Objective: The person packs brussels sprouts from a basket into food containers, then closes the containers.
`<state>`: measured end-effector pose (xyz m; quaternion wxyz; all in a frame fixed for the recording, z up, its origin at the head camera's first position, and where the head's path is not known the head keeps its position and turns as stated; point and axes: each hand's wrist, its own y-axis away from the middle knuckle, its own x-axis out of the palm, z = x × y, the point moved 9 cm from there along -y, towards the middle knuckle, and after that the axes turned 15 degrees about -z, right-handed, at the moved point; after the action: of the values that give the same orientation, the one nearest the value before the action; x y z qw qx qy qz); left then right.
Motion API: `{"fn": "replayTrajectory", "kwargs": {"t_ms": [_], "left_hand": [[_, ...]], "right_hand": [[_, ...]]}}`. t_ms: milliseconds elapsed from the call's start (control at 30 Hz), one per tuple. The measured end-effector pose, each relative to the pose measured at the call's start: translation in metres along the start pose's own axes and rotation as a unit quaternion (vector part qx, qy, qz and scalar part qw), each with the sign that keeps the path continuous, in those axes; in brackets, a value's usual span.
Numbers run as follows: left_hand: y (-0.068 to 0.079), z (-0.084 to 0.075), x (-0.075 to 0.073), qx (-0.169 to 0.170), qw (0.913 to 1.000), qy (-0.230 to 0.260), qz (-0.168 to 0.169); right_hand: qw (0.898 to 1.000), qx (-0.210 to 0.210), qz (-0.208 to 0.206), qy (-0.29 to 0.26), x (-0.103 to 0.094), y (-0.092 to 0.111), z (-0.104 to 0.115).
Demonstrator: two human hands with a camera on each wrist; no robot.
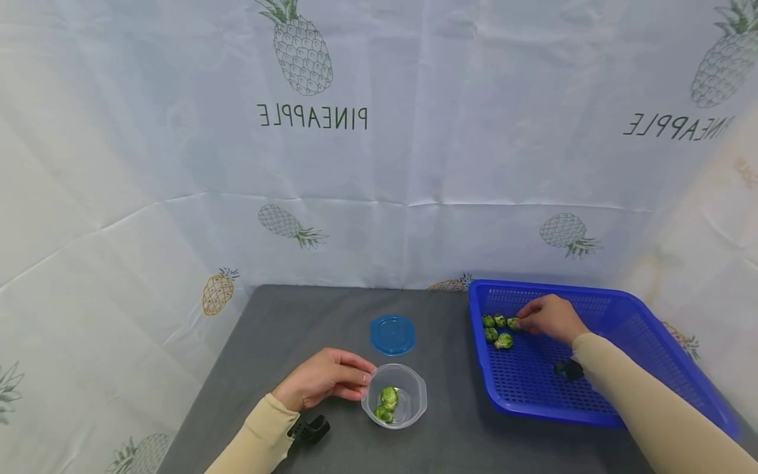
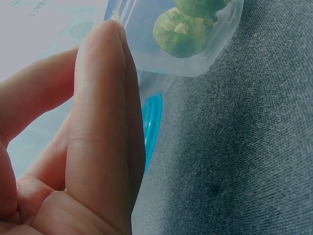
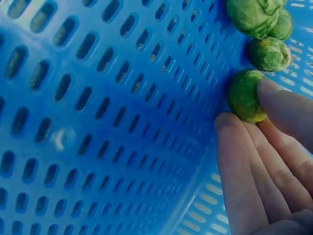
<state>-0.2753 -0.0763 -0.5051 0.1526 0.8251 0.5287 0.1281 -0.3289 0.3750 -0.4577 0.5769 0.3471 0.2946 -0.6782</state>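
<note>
My left hand (image 1: 329, 380) grips the rim of a clear plastic container (image 1: 418, 395) between thumb and fingers. In it lie two green Brussels sprouts (image 1: 387, 397), lit from above and close together on one side. Over on the right, my right hand (image 1: 553, 318) reaches into a blue plastic basket (image 1: 533, 388). Its thumb and fingertips pinch one Brussels sprout (image 3: 244, 95), seen best in the right wrist view, low against the basket. Several other sprouts (image 1: 491, 334) sit beside it in the basket's far left corner.
A round blue lid (image 1: 393, 335) lies on the grey tabletop (image 1: 438, 355) behind the container. The basket's raised rim (image 1: 482, 362) stands between the two hands. A pale curtain (image 1: 379, 164) with pineapple prints hangs behind the table and along its sides.
</note>
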Motion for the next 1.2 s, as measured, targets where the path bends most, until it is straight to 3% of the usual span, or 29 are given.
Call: {"fn": "replayTrajectory", "kwargs": {"t_ms": [467, 700, 1200], "left_hand": [[0.001, 0.001, 0.001, -0.001, 1.0000, -0.003, 0.001], [0.001, -0.001, 0.002, -0.002, 1.0000, -0.008, 0.004], [0.002, 0.000, -0.002, -0.005, 1.0000, -0.007, -0.003]], "right_hand": [[0.999, -0.032, -0.011, 0.015, -0.033, 0.029, 0.007], [0.998, -0.047, -0.035, 0.022, -0.049, 0.054, 0.026], [0.994, -0.089, -0.052, -0.024, -0.031, 0.089, 0.130]]}}
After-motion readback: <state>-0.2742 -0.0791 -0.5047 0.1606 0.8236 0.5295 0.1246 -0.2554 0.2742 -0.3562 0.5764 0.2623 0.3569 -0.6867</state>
